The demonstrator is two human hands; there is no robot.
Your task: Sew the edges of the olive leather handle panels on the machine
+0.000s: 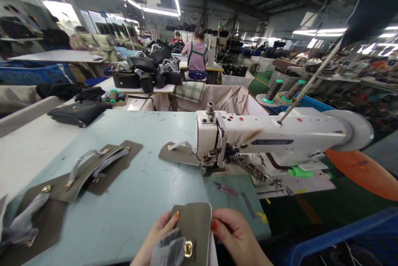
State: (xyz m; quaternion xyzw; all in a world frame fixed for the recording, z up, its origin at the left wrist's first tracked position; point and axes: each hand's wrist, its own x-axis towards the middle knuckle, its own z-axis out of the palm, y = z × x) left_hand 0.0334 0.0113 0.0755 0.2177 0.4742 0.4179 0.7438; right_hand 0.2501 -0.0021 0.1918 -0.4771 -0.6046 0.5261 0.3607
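An olive-grey bag flap point(194, 220) with a gold fitting and a plastic-wrapped handle is held low in front of me. My left hand point(161, 228) grips its left side, thumb lying on the top face. At the right edge, my right hand point(233, 230) pinches the flap between thumb and fingers; a white layer shows beneath. Beyond my hands stands a white sewing machine point(248, 133). Another bag flap point(177, 154) with a wrapped handle rests by its needle area. On the left, several similar flaps point(83, 174) lie overlapping on the pale green table point(149, 191).
Thread snips point(224, 189) and a dark strip point(248, 206) lie right of my hands. A black bag point(79, 112) sits at the far left. Two thread cones point(275, 89) stand behind the machine. At lower right is a blue crate point(342, 233). A co-worker point(196, 54) sits farther back.
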